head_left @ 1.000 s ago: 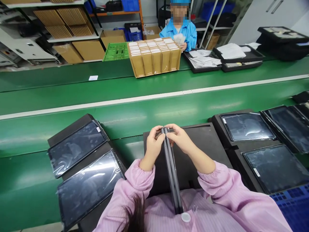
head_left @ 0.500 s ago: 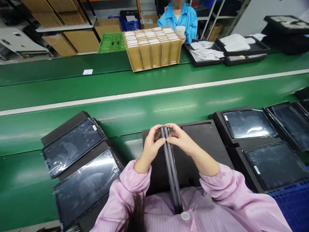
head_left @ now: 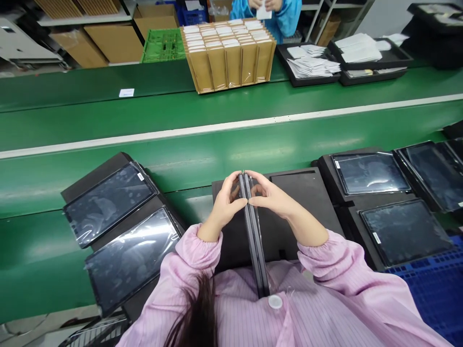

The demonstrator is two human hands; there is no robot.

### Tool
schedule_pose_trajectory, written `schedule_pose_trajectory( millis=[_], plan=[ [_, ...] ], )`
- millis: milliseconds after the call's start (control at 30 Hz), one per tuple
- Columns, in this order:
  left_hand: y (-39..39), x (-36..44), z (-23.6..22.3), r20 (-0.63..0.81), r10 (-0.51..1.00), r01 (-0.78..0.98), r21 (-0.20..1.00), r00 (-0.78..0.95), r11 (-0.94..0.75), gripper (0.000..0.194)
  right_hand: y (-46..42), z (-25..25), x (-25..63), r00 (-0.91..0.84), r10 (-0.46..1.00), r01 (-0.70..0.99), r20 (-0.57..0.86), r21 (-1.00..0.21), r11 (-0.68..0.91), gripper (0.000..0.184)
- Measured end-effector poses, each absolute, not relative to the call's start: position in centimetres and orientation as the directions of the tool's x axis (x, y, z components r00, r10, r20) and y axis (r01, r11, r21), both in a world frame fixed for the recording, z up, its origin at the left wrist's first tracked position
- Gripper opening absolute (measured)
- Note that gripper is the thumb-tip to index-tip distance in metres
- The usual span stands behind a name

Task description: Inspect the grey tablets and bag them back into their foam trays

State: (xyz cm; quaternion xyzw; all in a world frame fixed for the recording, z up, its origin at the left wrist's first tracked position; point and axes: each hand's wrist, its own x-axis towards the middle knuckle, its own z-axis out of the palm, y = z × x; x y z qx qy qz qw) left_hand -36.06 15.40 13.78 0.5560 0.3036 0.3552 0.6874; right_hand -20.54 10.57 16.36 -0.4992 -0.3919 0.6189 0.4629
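Observation:
Two slim dark tablets point(head_left: 254, 246) stand on edge, side by side, with their lower ends close to my pink shirt. My left hand point(head_left: 224, 207) is closed on the far end of the pair from the left. From the other side, my right hand point(head_left: 277, 198) grips the same end, and both thumbs meet at the near edges. Clear film shows along the right tablet. Under my hands lies a black foam tray point(head_left: 302, 202). The broad faces of the tablets are turned away from view.
Film-covered tablets lie on black trays at left point(head_left: 112, 205) and right point(head_left: 405, 231). A blue crate point(head_left: 430, 289) is at lower right. Across the green bench point(head_left: 162, 159) stand a cardboard divider box point(head_left: 231, 67), trays of white papers point(head_left: 314, 65) and a co-worker in blue point(head_left: 289, 19).
The view has tipped slightly downward, so the bench sits higher in the picture. My hands keep the same grip on the tablets. Both of the co-worker's hands now show, with a white item.

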Motion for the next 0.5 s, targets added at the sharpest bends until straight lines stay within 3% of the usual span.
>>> schedule_pose_trajectory(
  millis=[200,300,367,500],
  plan=[
    [15.2,-35.6,14.3,-0.013,0.838,-0.127,0.987,0.546,0.098,0.068,10.5,16.2,-20.7,-0.043,0.966,-0.202,-0.253,-0.945,-0.257,0.074],
    [14.1,-35.2,14.6,0.003,0.881,-0.108,0.993,0.474,0.055,0.066,10.0,16.1,-21.1,0.027,0.977,-0.127,-0.210,-0.970,-0.205,0.073],
    [12.3,-35.2,13.9,0.040,0.923,-0.102,0.995,0.383,-0.001,0.065,8.6,15.6,-21.8,0.116,0.988,-0.016,-0.102,-0.995,-0.100,0.071],
    [6.8,-36.0,10.3,0.075,0.955,-0.132,0.990,0.286,-0.038,0.069,3.8,12.3,-24.3,0.155,0.950,0.209,0.272,-0.949,0.238,0.053]
  ],
)
